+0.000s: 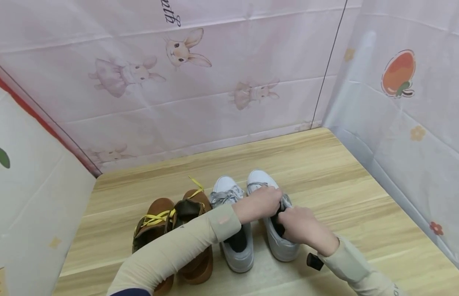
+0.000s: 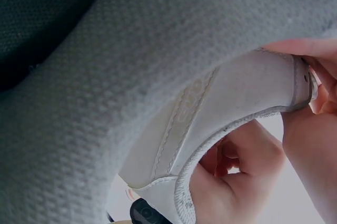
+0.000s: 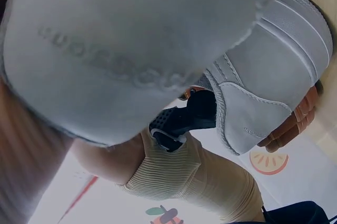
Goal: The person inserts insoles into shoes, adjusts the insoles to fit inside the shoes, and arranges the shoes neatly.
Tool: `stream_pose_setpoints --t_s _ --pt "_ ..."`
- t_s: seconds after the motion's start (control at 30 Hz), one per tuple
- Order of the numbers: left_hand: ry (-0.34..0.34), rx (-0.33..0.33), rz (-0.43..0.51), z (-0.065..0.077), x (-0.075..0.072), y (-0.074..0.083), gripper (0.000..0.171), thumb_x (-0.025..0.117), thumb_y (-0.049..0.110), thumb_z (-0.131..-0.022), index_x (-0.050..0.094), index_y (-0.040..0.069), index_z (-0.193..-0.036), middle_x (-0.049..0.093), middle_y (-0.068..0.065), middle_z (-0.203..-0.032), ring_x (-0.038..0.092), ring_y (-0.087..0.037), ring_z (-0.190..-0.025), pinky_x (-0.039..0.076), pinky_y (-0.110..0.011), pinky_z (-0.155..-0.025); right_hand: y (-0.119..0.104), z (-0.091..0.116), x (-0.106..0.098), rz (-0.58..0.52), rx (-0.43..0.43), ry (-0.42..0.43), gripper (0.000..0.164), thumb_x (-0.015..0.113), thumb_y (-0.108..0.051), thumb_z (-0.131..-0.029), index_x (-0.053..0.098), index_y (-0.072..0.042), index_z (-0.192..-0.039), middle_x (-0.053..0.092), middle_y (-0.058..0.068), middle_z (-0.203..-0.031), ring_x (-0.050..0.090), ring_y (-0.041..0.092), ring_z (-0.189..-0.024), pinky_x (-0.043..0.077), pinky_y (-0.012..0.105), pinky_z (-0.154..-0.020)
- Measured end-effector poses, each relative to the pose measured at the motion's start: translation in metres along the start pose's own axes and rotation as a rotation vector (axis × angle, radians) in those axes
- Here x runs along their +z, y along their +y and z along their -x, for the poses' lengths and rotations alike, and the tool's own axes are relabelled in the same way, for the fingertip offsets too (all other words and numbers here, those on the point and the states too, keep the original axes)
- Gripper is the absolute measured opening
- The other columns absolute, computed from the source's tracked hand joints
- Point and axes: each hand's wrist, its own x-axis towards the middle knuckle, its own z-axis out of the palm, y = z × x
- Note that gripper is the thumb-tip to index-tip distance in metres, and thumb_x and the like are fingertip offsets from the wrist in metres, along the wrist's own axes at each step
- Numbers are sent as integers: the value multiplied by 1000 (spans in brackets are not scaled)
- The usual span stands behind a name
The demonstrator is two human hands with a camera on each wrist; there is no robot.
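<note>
The right-hand white sneaker [image 1: 282, 248] sits on the wooden table, its grey laces [image 1: 286, 201] showing between my hands. At the lace edge of its opening, my left hand [image 1: 264, 201] pinches the upper with curled fingers. My right hand [image 1: 301, 226] grips the sneaker's collar on the right side, fingertips hidden at the dark opening. In the left wrist view, a finger and thumb hold the edge of the white upper [image 2: 253, 81]. Beneath my left forearm stands the other white sneaker [image 1: 240, 261], its grey laces [image 1: 226, 196] in a bow.
Left of the sneakers stand two brown shoes [image 1: 200, 271] with yellow laces [image 1: 160, 218], partly covered by my left sleeve [image 1: 170, 255]. Printed cloth walls [image 1: 214, 111] enclose the table [image 1: 347, 189] at the back and sides. A small black camera [image 1: 314, 261] sits at my right wrist.
</note>
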Motion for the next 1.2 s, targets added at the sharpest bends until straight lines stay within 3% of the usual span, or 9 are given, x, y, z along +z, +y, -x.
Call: stream_pose_setpoints --t_s 0.27,0.7,0.9,1.2 --pt "26 23 -18 -1 2 -2 15 49 15 -95 61 6 -94 59 -6 -81 53 -14 -62 43 -24 -51 -1 -4 -1 -17 48 -73 16 68 -10 -69 53 -9 -76 46 5 -63 48 23 -56 42 41 -45" --pt "24 8 -1 -1 2 -2 16 48 15 -96 61 6 -94 58 -5 -80 52 -15 -63 42 -23 -51 2 -5 1 -37 20 -25 25 74 -17 -67 50 -11 -65 43 2 -59 44 20 -51 39 36 -42" --pt "21 7 -3 -2 4 -3 17 47 15 -96 62 7 -94 59 -5 -81 53 -15 -63 43 -24 -53 1 -6 4 -19 22 -12 20 69 -8 -66 49 -12 -64 42 2 -58 43 20 -51 38 36 -42" --pt "14 6 -4 -3 5 -3 18 46 16 -96 61 7 -95 58 -5 -79 52 -15 -61 42 -24 -50 -5 -12 3 36 65 -109 21 67 -3 -71 49 -12 -66 45 3 -61 46 23 -54 40 39 -45"
